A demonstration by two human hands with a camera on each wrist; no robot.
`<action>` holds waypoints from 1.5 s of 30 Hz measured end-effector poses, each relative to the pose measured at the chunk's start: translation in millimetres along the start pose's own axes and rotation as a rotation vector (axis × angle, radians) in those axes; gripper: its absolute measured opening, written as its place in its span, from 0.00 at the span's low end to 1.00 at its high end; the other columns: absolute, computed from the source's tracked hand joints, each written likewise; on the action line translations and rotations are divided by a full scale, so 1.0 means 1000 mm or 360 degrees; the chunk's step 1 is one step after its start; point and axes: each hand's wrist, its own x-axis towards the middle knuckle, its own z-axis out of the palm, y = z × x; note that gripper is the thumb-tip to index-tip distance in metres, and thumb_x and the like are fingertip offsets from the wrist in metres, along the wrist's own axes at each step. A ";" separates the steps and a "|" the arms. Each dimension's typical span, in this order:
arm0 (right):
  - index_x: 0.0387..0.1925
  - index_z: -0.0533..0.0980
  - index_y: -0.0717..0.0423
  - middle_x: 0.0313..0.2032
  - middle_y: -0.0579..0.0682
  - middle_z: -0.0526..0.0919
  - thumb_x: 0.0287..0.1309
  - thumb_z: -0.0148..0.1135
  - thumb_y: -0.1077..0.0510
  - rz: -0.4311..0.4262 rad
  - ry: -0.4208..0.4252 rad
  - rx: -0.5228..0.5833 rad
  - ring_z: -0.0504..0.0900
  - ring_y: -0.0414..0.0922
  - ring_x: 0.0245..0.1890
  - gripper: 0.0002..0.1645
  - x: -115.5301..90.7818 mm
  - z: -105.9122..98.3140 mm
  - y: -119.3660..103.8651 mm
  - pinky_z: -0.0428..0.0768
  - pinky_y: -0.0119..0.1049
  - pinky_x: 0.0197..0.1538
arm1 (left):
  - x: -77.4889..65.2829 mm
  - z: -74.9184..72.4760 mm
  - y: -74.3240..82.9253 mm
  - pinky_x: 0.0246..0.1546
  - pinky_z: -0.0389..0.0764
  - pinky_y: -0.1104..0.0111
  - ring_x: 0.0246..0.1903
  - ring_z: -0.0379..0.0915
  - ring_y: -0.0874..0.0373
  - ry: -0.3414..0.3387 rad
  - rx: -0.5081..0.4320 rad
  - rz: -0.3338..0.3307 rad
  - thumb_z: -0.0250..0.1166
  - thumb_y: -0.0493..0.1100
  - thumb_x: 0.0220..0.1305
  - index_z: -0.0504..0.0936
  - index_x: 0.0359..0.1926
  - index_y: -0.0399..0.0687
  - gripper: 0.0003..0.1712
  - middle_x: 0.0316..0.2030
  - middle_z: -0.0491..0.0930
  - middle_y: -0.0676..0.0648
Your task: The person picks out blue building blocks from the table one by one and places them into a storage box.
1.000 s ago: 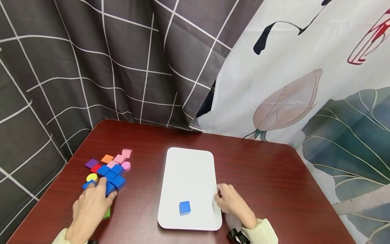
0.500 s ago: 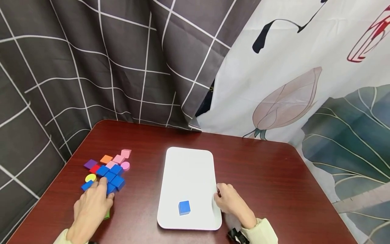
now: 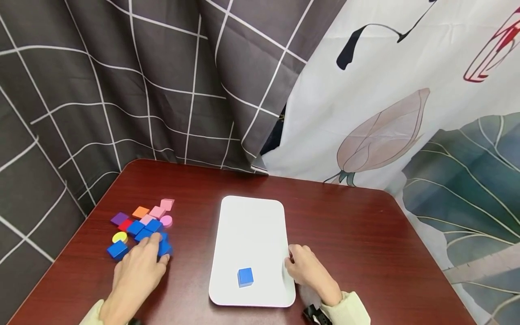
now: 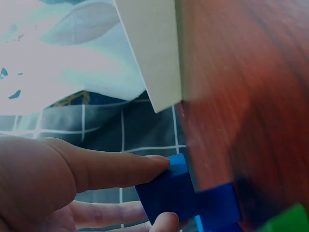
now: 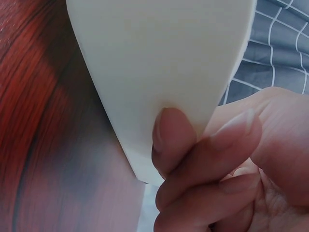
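My left hand (image 3: 138,273) is at the left side of the table, at the near side of a cluster of blocks. In the left wrist view its thumb and fingers pinch a blue cube (image 4: 166,193), beside another blue block (image 4: 219,205). My right hand (image 3: 307,268) is at the right rim of a white tray (image 3: 252,234); its thumb presses the tray's outer wall and its other fingers are curled in the right wrist view. One blue cube (image 3: 245,277) sits inside the tray, near its front end.
Several more blocks lie in the cluster: a yellow round block (image 3: 119,237), a purple block (image 3: 119,218), an orange block (image 3: 140,212) and a pink round block (image 3: 166,221). A blue block (image 3: 118,249) is left of my hand. Curtains hang behind the table (image 3: 345,216).
My left hand has shifted right along the near side of the blue blocks, uncovering the leftmost blue block and covering the green one. My right hand and the tray have stayed put.
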 end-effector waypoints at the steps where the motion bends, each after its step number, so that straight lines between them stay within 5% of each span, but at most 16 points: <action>1: 0.13 0.59 0.54 0.12 0.44 0.58 0.49 0.51 0.65 -0.0002 0.0003 0.0006 0.60 0.43 0.18 0.16 0.000 0.000 0.000 0.62 0.35 0.19 | 0.000 0.000 0.003 0.32 0.74 0.39 0.40 0.69 0.34 0.0002 0.0002 0.0011 0.66 0.45 0.51 0.63 0.56 0.29 0.36 0.46 0.70 0.27; 9: 0.13 0.59 0.54 0.11 0.44 0.58 0.49 0.51 0.65 -0.0011 0.0024 -0.0019 0.59 0.42 0.17 0.16 -0.001 0.001 0.000 0.61 0.35 0.18 | 0.003 0.003 0.027 0.32 0.75 0.41 0.42 0.69 0.38 -0.0021 -0.0004 0.0106 0.65 0.46 0.51 0.65 0.57 0.34 0.35 0.47 0.72 0.31; 19: 0.12 0.59 0.54 0.11 0.44 0.57 0.48 0.51 0.65 0.0012 0.0022 -0.0006 0.59 0.43 0.18 0.16 0.000 0.001 0.000 0.61 0.35 0.18 | 0.005 0.007 0.060 0.29 0.80 0.51 0.31 0.71 0.53 0.0087 -0.0128 0.0283 0.67 0.46 0.50 0.71 0.51 0.45 0.27 0.37 0.75 0.45; 26: 0.13 0.58 0.55 0.11 0.44 0.57 0.49 0.52 0.65 0.0025 0.0019 0.0010 0.57 0.41 0.16 0.16 0.000 0.001 0.000 0.60 0.33 0.16 | 0.006 0.022 0.083 0.29 0.80 0.57 0.28 0.69 0.56 0.0152 -0.0223 0.0414 0.67 0.44 0.49 0.74 0.46 0.47 0.22 0.32 0.74 0.50; 36: 0.13 0.59 0.54 0.12 0.44 0.57 0.49 0.52 0.65 0.0009 0.0032 -0.0011 0.58 0.41 0.16 0.16 -0.001 0.001 -0.001 0.61 0.34 0.17 | 0.008 0.052 0.094 0.22 0.75 0.60 0.25 0.69 0.58 0.0206 -0.0183 0.0699 0.68 0.40 0.46 0.75 0.38 0.46 0.16 0.26 0.72 0.52; 45: 0.13 0.59 0.54 0.13 0.45 0.57 0.48 0.52 0.65 0.0007 0.0045 -0.0017 0.60 0.43 0.18 0.16 -0.002 0.000 -0.002 0.63 0.36 0.19 | 0.008 0.063 0.095 0.19 0.70 0.64 0.22 0.65 0.61 0.0118 -0.0180 0.0761 0.67 0.39 0.46 0.75 0.35 0.47 0.13 0.23 0.71 0.54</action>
